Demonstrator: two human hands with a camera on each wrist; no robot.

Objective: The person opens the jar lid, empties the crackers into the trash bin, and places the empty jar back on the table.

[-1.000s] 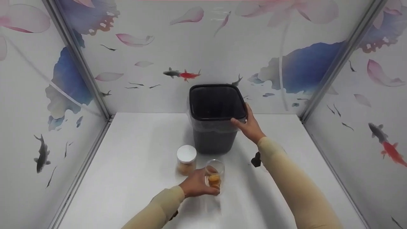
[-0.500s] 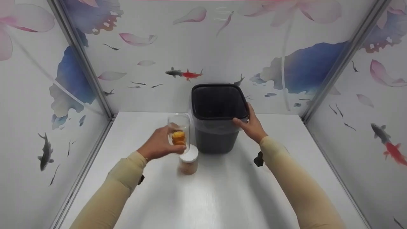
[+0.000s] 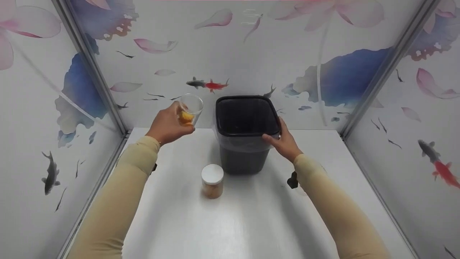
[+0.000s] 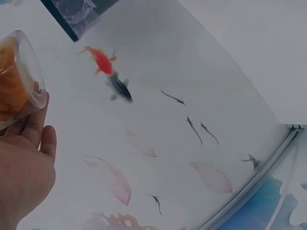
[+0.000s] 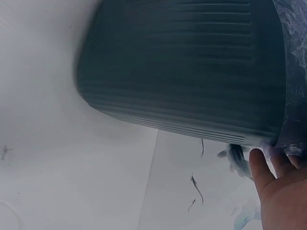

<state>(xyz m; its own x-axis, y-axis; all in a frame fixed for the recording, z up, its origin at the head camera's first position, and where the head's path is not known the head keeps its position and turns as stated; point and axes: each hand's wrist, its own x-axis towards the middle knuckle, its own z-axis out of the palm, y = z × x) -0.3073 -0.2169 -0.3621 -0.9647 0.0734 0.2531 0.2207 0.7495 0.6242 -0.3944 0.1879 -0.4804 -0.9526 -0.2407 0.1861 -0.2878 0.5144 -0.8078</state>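
Jar with white lid (image 3: 212, 182) stands on the white table (image 3: 179, 223), at the near left of the dark bin (image 3: 243, 160). Left of the bin, the left hand (image 3: 167, 124) holds up a clear cup (image 3: 194, 105) of orange pieces (image 3: 186, 117), fingers clamped round it. The right hand (image 3: 286, 142) has thumb and fingers clamped on the bin's near right corner.

The right hand (image 5: 283, 191) touches the crinkled plastic liner (image 5: 296, 76) — the dark ribbed bin (image 5: 177, 67) spreads above and left of it, a printed fish (image 5: 236, 159) just beside its fingers.
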